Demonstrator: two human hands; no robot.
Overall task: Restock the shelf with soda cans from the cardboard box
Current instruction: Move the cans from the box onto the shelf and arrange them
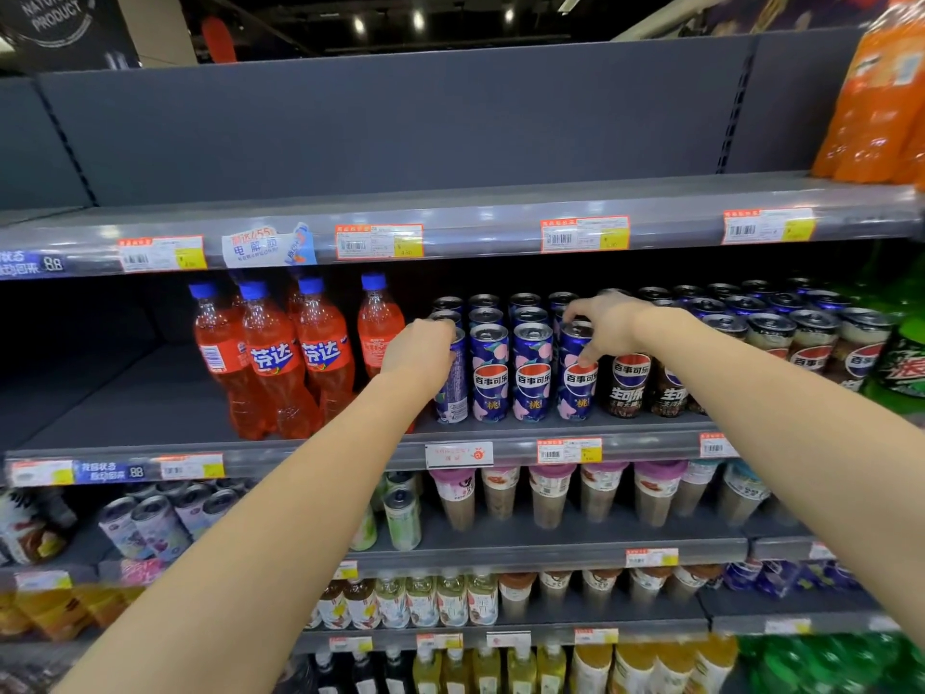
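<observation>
Slim blue Pepsi peach cans point(533, 373) stand in rows on the middle shelf point(500, 435). My left hand point(418, 355) is wrapped around the leftmost front blue can point(452, 393), which stands on the shelf. My right hand point(608, 325) grips the top of the fourth front blue can point(578, 388), fingers over its rim. Dark brown Pepsi cans point(628, 385) stand right of the blue ones. The cardboard box is out of view.
Orange Fanta bottles point(280, 358) stand left of the cans, with bare shelf further left. The top shelf point(450, 212) is bare except for orange bottles point(881, 102) at far right. Green bottles point(901, 363) stand at right. Lower shelves hold cups, cans and bottles.
</observation>
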